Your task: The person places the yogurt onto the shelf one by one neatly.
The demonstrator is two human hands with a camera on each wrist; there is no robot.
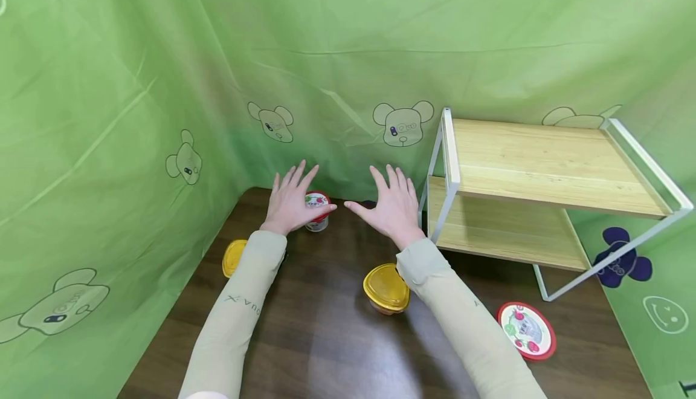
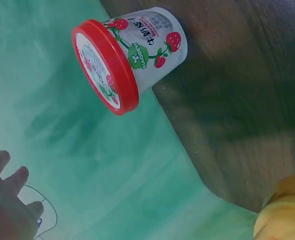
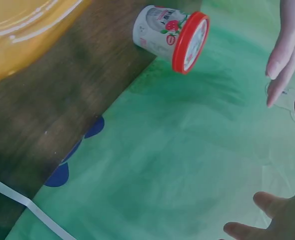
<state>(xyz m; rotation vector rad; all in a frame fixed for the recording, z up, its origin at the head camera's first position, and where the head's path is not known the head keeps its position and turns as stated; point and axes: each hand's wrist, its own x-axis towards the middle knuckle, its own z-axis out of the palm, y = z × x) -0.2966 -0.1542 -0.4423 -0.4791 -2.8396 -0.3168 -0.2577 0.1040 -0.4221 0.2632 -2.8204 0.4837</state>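
Note:
Both hands hover above the back of the table with fingers spread and nothing in them, thumbs pointing toward each other. My left hand (image 1: 293, 202) partly covers a white tub with a red lid (image 1: 317, 225) in the head view. That same tub (image 2: 146, 45) stands upright near the table's back edge, strawberries printed on its side. To the right, my right hand (image 1: 390, 207) is held above the table beside the shelf's left frame. Below its forearm sits a container with a yellow lid (image 1: 387, 288), partly hidden by the sleeve.
A two-tier wooden shelf (image 1: 554, 166) with a white metal frame stands at the back right. Another red-lidded tub (image 1: 526, 330) is at the front right, and a second yellow lid (image 1: 232, 258) shows by the left sleeve. Green cloth (image 1: 337, 72) surrounds the brown table (image 1: 321, 338).

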